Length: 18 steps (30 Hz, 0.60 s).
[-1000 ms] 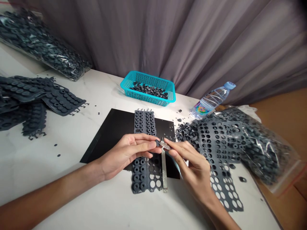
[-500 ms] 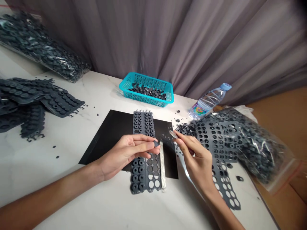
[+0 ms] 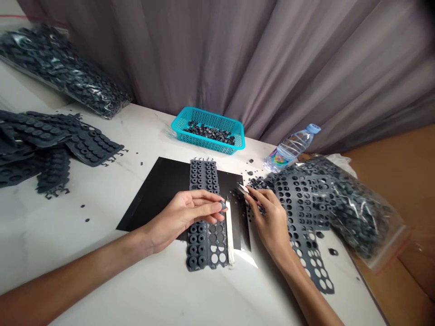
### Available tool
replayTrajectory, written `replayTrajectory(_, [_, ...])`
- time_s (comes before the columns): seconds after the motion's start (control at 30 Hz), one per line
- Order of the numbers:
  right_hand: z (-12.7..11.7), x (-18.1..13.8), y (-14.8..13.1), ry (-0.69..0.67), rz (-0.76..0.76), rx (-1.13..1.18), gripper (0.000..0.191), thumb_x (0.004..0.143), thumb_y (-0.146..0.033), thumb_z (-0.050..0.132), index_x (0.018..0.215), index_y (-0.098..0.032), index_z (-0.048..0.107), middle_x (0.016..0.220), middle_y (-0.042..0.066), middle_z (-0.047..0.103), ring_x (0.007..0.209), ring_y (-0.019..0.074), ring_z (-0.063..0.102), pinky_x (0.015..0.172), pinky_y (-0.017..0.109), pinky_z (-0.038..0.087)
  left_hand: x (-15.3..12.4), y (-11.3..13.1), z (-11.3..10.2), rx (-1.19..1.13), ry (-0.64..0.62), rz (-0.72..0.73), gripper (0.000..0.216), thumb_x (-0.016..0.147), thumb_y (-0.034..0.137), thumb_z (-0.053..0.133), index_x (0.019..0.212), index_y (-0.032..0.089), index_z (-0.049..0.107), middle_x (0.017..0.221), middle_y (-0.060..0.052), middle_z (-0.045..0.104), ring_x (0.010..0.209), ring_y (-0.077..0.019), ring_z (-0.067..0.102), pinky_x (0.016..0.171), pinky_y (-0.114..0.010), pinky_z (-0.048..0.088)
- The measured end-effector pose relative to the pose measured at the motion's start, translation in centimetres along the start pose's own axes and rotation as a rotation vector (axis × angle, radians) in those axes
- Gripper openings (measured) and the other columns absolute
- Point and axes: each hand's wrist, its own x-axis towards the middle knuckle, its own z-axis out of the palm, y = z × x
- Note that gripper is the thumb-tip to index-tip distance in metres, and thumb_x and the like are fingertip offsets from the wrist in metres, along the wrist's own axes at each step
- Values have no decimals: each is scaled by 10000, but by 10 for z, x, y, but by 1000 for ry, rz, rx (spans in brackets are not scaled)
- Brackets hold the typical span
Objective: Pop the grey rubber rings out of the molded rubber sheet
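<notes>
Between the thumb and fingers of my left hand (image 3: pixel 192 213) is a small dark rubber piece (image 3: pixel 223 205). That hand hovers over a dark rubber sheet (image 3: pixel 199 240) with rows of ring-shaped grommets and some bare round holes. My right hand (image 3: pixel 272 217) is closed on shiny metal tweezers (image 3: pixel 242 189), tips pointing up and left, apart from the rubber piece. A white-wrapped stick with a dark pointed tip (image 3: pixel 229 235) lies along the sheet's right edge. Under the sheet is a black mat (image 3: pixel 146 194).
A turquoise basket (image 3: pixel 209 146) of small black pieces stands at the back. At right are a water bottle (image 3: pixel 292 147), a punched-out sheet (image 3: pixel 306 213) and a filled bag (image 3: pixel 367 217). More sheets (image 3: pixel 91 145) and another filled bag (image 3: pixel 68 72) occupy the left.
My right hand has shifted slightly left and its tweezers are turned a little. My left hand still pinches the rubber piece. The whole view has shifted slightly.
</notes>
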Motion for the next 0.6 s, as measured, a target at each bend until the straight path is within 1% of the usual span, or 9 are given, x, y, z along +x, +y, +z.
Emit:
replayTrajectory(0.07, [0, 1, -2, 4, -1, 16, 352, 1070, -394, 537, 1262, -178, 738, 1073, 112, 691, 933, 244, 657, 851, 415, 522, 0, 0, 0, 2, 3, 4, 314, 842, 320, 866, 1086, 147, 772, 997, -93, 793, 850, -154, 724, 823, -270, 548])
replayTrajectory(0.17, [-3, 0, -10, -20, 14, 139, 314, 1060, -384, 564, 1233, -191, 740, 1091, 97, 703, 933, 226, 667, 815, 378, 527, 0, 0, 0, 1, 11, 4, 321, 841, 315, 867, 1094, 143, 770, 1012, -93, 789, 857, -150, 725, 820, -255, 546])
replayTrajectory(0.23, [-4, -2, -17, -44, 49, 231, 283, 1055, -384, 576, 1208, -205, 733, 1107, 84, 722, 937, 218, 677, 793, 354, 529, 0, 0, 0, 2, 4, 5, 333, 836, 316, 872, 1101, 142, 768, 1023, -91, 785, 890, -156, 732, 831, -251, 544])
replayTrajectory(0.3, [-4, -4, -22, -60, 100, 273, 261, 1054, -388, 578, 1187, -212, 717, 1091, 70, 740, 923, 214, 685, 799, 348, 530, 1, 0, -1, 4, -8, 11, 345, 833, 319, 875, 1108, 143, 763, 1047, -93, 782, 941, -171, 738, 850, -253, 542])
replayTrajectory(0.4, [-2, -7, -24, -82, 136, 248, 258, 1062, -396, 555, 1192, -216, 688, 1100, 67, 748, 929, 220, 694, 840, 360, 529, 1, 0, -1, 9, -17, 17, 344, 837, 316, 871, 1114, 145, 759, 1095, -107, 782, 1015, -197, 739, 876, -265, 539])
replayTrajectory(0.5, [3, -7, -20, -103, 80, 194, 260, 1077, -390, 519, 1199, -216, 669, 1145, 85, 727, 992, 239, 686, 870, 374, 525, 2, -1, -1, 12, -19, 12, 340, 838, 307, 867, 1117, 146, 759, 1128, -121, 781, 1080, -223, 733, 892, -277, 538])
replayTrajectory(0.6, [6, -7, -17, -131, 33, 143, 251, 1082, -377, 502, 1187, -219, 667, 1146, 97, 691, 1026, 252, 669, 911, 397, 515, 2, -2, -1, 12, -24, 5, 336, 828, 302, 873, 1108, 150, 764, 1148, -127, 781, 1112, -242, 730, 900, -289, 540])
